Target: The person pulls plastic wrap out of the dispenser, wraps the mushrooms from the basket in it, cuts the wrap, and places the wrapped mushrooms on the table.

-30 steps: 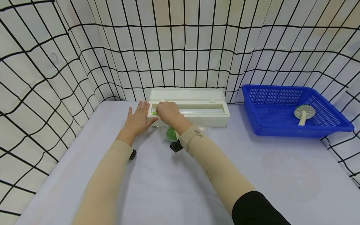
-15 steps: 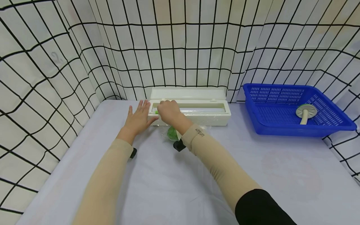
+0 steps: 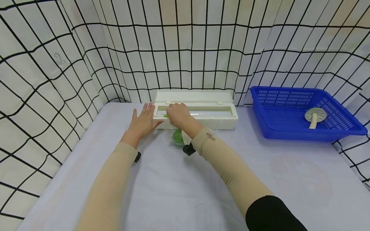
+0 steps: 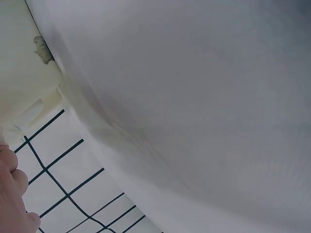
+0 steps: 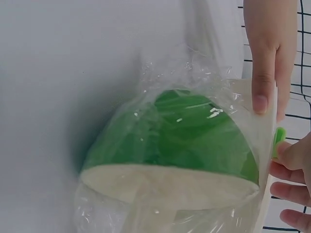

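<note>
A white cling film dispenser point(image 3: 202, 124) lies at the back of the table with its lid raised. My left hand point(image 3: 142, 124) rests against its left end, fingers spread and thumb along the front. With my right hand point(image 3: 180, 116) I pinch a small green slide cutter point(image 5: 279, 141) on the dispenser's front edge. Just in front lies a green-capped, mushroom-shaped object point(image 5: 204, 131) under clear cling film point(image 5: 194, 73), its pale underside and stem facing the right wrist camera. My right wrist partly hides it in the head view. Only the left hand's fingertips point(image 4: 14, 179) show in the left wrist view.
A blue plastic basket point(image 3: 306, 134) stands at the right of the table, holding a similar mushroom-shaped object point(image 3: 315, 115) with a pale stem. Black wire mesh point(image 3: 190, 50) closes off the back and sides. A white cloth point(image 3: 173, 192) covers the table.
My right hand has slid a little to the right along the dispenser with the green slide cutter. More of the mushroom-shaped object shows beside my wrist. The left hand stays in place.
</note>
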A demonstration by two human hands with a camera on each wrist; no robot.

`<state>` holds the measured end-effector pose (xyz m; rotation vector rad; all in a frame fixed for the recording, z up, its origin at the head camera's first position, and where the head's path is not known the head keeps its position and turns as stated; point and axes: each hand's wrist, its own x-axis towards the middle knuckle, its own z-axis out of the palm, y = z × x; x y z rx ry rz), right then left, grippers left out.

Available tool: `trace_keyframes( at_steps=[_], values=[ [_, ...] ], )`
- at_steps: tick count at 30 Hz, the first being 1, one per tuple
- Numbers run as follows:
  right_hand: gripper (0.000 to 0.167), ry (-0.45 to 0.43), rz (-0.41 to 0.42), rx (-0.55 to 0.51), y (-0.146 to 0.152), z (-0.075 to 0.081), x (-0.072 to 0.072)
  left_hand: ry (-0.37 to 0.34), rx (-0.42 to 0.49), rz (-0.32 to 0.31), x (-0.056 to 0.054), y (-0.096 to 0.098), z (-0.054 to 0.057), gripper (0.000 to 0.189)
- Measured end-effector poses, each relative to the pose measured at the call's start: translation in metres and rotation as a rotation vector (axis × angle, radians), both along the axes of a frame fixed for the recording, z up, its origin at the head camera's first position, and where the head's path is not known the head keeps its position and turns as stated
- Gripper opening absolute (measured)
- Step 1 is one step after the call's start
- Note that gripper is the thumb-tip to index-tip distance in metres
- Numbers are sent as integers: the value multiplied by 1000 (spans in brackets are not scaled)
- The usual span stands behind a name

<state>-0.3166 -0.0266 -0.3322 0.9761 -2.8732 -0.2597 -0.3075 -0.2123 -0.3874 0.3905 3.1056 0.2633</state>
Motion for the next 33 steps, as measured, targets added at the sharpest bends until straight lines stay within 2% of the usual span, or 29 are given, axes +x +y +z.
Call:
trace_keyframes(
  at_steps=[33],
  values=[
    [13,25,26,6,17,0,1,2,-23,-3,2,-3,0,87]
  ],
)
